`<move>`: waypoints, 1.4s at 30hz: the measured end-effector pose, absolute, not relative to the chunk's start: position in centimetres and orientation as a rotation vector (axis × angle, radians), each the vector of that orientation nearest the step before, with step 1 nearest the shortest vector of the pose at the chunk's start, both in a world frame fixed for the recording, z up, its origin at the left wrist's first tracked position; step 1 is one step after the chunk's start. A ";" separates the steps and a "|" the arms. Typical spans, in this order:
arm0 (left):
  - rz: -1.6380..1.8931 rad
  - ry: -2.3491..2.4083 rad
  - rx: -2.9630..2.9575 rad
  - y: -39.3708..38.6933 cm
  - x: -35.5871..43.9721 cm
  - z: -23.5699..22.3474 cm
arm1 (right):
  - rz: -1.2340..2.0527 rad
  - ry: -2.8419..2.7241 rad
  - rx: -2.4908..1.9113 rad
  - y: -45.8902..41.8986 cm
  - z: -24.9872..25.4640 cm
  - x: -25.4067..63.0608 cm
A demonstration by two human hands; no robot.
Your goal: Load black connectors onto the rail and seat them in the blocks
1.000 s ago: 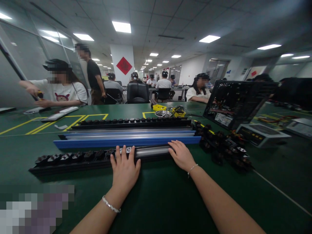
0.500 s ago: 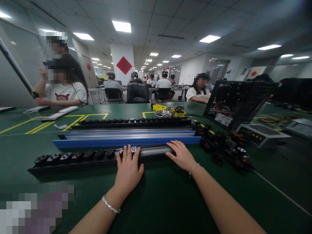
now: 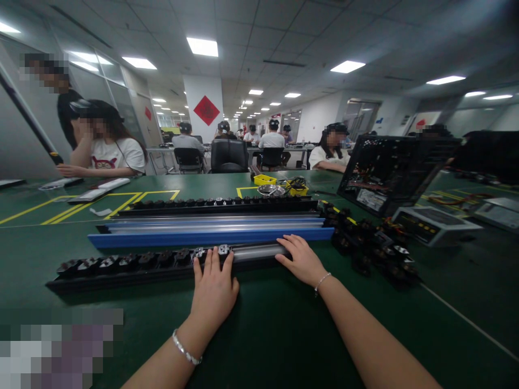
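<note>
A long black rail (image 3: pixel 133 279) lies crosswise before me, with a row of black socket-like modules (image 3: pixel 146 259) along its left part. Over the last modules rests my left hand (image 3: pixel 214 294), palm down with fingers spread. A module with a pale metallic face (image 3: pixel 224 249) shows between its fingertips. My right hand (image 3: pixel 302 261) lies on the rail's right end, fingers stretched over the top and thumb apart at the near side. Between my hands a bare grey, shiny stretch of channel (image 3: pixel 255 252) is visible. The right fingertips partly hide the rail's end.
Behind the rail lie a blue strip (image 3: pixel 211 236) and another module-filled rail (image 3: pixel 219 205). Loose black modules (image 3: pixel 373 246) are heaped at right, near a power supply (image 3: pixel 436 224) and an open computer case (image 3: pixel 397 173). A metal dish (image 3: pixel 271 190) sits farther back. People sit around.
My left hand has drawn slightly toward me, showing more of the pale-faced module. The right hand stays nearly still. At far left, a standing person in dark clothing has moved left.
</note>
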State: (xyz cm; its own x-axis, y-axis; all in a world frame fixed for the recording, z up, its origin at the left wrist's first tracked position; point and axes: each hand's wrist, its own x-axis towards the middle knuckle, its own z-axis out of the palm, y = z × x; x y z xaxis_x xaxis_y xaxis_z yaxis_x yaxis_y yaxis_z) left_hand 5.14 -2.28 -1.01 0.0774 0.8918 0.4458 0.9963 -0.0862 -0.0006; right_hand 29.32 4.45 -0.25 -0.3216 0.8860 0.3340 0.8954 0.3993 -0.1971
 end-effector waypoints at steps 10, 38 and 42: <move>-0.511 -1.838 -2.088 -2.3 5.0 -1.0 | -0.036 -2.278 -1.532 4.5 -0.3 29.3; -0.722 -1.836 -2.223 -2.1 4.7 -0.5 | -0.057 -2.279 -1.535 4.5 -0.3 29.3; -0.714 -1.850 -2.220 -2.1 4.7 -0.5 | -0.047 -2.282 -1.534 4.5 -0.2 29.3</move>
State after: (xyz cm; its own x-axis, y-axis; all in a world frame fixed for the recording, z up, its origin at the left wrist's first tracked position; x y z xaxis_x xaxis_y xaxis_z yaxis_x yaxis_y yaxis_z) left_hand 4.66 -2.08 -0.46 0.1185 0.8815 0.4572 0.9601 -0.2191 0.1736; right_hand 29.26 4.49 -0.24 -0.3255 0.8840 0.3356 0.8972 0.4008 -0.1856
